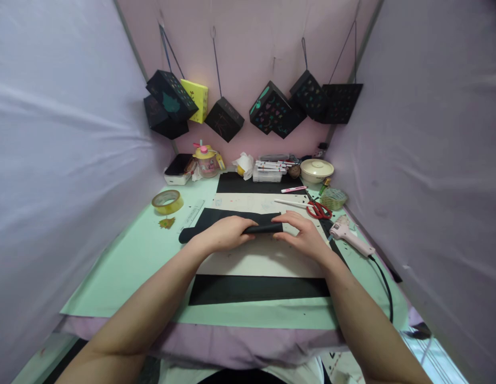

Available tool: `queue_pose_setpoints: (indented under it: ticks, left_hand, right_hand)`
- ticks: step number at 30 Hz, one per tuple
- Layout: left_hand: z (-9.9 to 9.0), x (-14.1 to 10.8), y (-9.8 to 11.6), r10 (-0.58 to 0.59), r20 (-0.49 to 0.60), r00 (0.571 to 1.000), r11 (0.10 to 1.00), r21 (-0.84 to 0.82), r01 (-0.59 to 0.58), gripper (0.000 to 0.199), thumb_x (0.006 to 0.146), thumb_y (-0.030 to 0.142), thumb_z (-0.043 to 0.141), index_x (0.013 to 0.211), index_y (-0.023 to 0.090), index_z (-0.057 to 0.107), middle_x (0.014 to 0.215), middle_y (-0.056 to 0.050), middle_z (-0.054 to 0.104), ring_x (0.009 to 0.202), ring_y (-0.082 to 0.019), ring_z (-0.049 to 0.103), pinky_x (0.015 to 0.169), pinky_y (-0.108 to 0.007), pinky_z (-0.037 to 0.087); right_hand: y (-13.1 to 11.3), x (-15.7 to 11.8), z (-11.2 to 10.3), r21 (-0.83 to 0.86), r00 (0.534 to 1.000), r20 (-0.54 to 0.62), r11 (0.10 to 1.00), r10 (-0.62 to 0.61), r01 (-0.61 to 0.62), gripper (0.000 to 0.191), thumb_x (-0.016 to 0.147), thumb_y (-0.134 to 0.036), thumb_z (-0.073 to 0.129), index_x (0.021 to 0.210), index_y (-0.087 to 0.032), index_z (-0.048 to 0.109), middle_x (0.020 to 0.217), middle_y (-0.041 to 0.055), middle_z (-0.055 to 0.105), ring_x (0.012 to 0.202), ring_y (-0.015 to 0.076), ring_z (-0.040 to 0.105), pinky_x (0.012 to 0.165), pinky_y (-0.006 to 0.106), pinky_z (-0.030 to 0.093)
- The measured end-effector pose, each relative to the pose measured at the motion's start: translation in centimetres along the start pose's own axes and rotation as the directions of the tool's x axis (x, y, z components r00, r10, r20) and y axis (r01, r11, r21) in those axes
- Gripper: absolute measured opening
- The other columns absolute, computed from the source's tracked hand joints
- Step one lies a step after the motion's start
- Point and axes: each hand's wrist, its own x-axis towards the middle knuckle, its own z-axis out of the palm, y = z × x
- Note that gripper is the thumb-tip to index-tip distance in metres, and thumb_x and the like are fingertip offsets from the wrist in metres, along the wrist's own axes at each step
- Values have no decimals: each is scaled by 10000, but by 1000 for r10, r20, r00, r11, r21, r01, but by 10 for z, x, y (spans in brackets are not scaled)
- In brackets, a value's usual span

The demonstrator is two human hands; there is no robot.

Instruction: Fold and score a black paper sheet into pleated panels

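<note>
A sheet of black paper [220,215] lies over the white sheet [244,262], its near edge curled into a roll. My left hand [229,233] is closed on the rolled edge near its middle, thumb below and fingers above. At the right end of the roll, my right hand [298,232] pinches the same black paper between thumb and fingers. Under the white sheet, a larger black sheet [256,288] shows along the front and back. Red-handled scissors [319,209] and a white pen [290,203] lie beyond my right hand.
A glue gun [352,239] with a cord rests at the right. Tape [167,201] and a ruler [192,214] lie left. Behind stand a pink cup [207,162], a box of markers [271,169] and a lidded bowl [317,170]. Decorated black boxes [224,119] hang above.
</note>
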Motion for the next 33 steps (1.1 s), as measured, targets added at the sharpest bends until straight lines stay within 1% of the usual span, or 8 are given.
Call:
queue_pose_setpoints:
  ticks: [6,10,15,21,23,27,33]
  left_hand:
    - [0,1,2,9,20,1000,1000,-10,-9,243,877,288,517,1073,253,656,960,-10,718,796,-189,649,619,-237,408]
    - [-2,1,3,18,41,999,1000,-18,-17,255,880,290,511,1075,234,667,984,-28,717,817,-198,649,629,-242,406]
    - [2,2,3,12,44,999,999,-41,-10,310,898,298,489,1159,249,648,1023,-35,717,879,-212,653,672,-253,427]
    - [6,3,-1,20,13,1000,1000,-20,-19,321,891,279,499,1176,260,644,1041,-34,718,909,-221,659,705,-266,435]
    - [7,3,-1,20,2,1000,1000,-15,-20,311,894,279,497,1165,261,648,1040,-31,719,910,-219,661,704,-264,438]
    - [8,3,-2,12,-14,1000,1000,4,-12,278,894,292,503,1114,251,669,1009,-33,726,878,-218,667,679,-258,439]
    - [9,3,-2,26,-18,1000,1000,-6,-26,298,897,303,497,1141,256,664,1015,-35,728,877,-214,670,692,-256,447]
  right_hand:
    - [1,1,1,5,999,-28,1000,-31,31,177,817,-341,684,954,-230,696,933,42,734,929,213,655,1022,444,422]
    - [0,2,1,34,998,-29,998,-48,49,117,824,-318,681,899,-231,702,874,38,736,831,200,659,1017,468,416]
    - [2,2,3,50,997,-47,996,-66,69,54,833,-269,671,861,-235,702,828,21,732,784,183,647,989,452,432]
    - [3,0,4,42,997,-53,997,-60,63,56,843,-274,659,847,-236,699,807,16,726,771,180,645,986,446,439]
    - [2,-1,4,35,997,-57,998,-52,54,75,827,-286,680,878,-235,698,835,20,730,802,186,652,1000,450,433]
    - [0,-1,2,17,995,-77,998,-65,67,184,794,-326,717,955,-240,695,914,36,735,903,210,658,996,449,445]
    - [-1,0,3,22,992,-87,996,-86,89,116,816,-321,697,903,-245,707,867,32,742,833,202,669,985,464,452]
